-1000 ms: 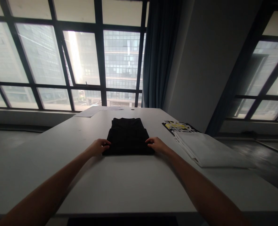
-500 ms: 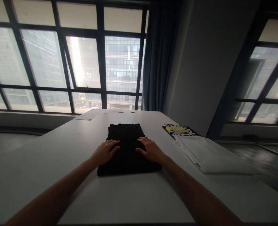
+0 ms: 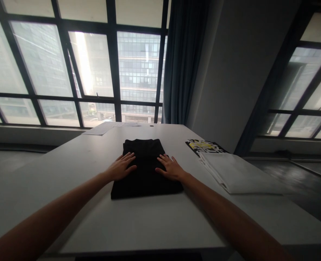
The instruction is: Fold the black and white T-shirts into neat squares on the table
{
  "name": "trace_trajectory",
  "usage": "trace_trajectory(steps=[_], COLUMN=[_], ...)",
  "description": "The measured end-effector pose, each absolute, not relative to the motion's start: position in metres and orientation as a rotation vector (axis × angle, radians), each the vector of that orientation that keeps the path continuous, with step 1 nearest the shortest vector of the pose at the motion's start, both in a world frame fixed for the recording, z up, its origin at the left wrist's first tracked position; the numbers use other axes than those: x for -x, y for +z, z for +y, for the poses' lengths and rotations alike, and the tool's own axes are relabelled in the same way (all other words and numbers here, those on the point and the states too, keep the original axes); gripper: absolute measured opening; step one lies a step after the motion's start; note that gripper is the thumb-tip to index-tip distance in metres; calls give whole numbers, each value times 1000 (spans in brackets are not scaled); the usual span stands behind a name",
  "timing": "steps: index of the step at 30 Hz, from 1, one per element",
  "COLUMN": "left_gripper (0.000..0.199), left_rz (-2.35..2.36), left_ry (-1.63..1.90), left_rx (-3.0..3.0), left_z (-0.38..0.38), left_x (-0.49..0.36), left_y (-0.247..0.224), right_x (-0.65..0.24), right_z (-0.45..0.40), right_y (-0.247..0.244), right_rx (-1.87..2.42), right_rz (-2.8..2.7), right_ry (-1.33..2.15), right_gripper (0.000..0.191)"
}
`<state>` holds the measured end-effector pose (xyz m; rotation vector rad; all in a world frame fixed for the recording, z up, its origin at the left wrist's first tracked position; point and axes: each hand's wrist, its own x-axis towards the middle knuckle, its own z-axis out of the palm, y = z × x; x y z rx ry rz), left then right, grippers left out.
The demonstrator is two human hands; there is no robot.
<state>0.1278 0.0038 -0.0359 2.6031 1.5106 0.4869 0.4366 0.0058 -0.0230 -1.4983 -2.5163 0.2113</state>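
Observation:
A folded black cloth (image 3: 146, 177) lies flat on the white table (image 3: 146, 224), in the middle of the head view. My left hand (image 3: 121, 167) rests on its left side with the fingers spread. On the right side of the cloth lies my right hand (image 3: 170, 168), its fingers also apart. Both palms face down and neither hand grips anything. The cloth's side edges are partly hidden under the hands.
To the right lie a folded white cloth (image 3: 244, 175) and a black, white and yellow patterned item (image 3: 204, 145) partly under it. Paper sheets (image 3: 98, 129) are at the table's far left edge. Windows and a blue curtain (image 3: 180, 72) stand behind.
The view has tilted down slightly. The fingers of both my hands have spread a little more on the black cloth, which looks unchanged.

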Motion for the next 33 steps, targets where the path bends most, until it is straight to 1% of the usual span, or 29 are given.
trace_trajectory(steps=[3, 5, 8, 10, 11, 13, 14, 16, 18, 21, 23, 25, 27, 29, 33], left_gripper=[71, 70, 68, 59, 54, 45, 44, 46, 44, 39, 39, 39, 37, 34, 28], left_rz=[1607, 1577, 1479, 1385, 1335, 1259, 1245, 1240, 1265, 1336, 1357, 1335, 1290, 1239, 1124], left_ry=[480, 460, 521, 585, 611, 618, 607, 594, 616, 698, 737, 753, 733, 679, 615], left_rx=[-2474, -2415, -2428, -2455, -2467, -2479, -2480, -2495, -2536, -2624, -2666, -2680, -2649, -2570, -2338], left_z=[18, 24, 22, 14, 10, 1, -3, -6, -6, -2, -1, -4, -12, -23, -39], left_x=[-120, -111, -93, -77, -70, -58, -55, -55, -63, -77, -83, -86, -87, -87, -88], left_y=[-46, -56, -60, -53, -49, -39, -36, -35, -39, -49, -50, -44, -30, -14, 10], right_x=[-439, -443, -458, -474, -483, -498, -503, -505, -498, -483, -476, -474, -477, -482, -490], right_z=[18, 24, 27, 27, 26, 23, 22, 19, 18, 19, 19, 19, 17, 13, 9], right_y=[-29, -35, -39, -34, -31, -25, -23, -23, -27, -34, -35, -30, -20, -8, 6], right_rx=[1592, 1600, 1564, 1557, 1542, 1476, 1431, 1335, 1271, 1270, 1259, 1209, 1154, 1083, 967], right_rz=[-2481, -2422, -2286, -2217, -2209, -2255, -2285, -2326, -2351, -2391, -2413, -2430, -2426, -2404, -2363], right_ry=[333, 411, 362, 289, 272, 303, 333, 374, 359, 215, 105, 69, 119, 238, 587], right_gripper=[73, 67, 54, 45, 45, 56, 61, 63, 59, 53, 45, 35, 27, 24, 28])
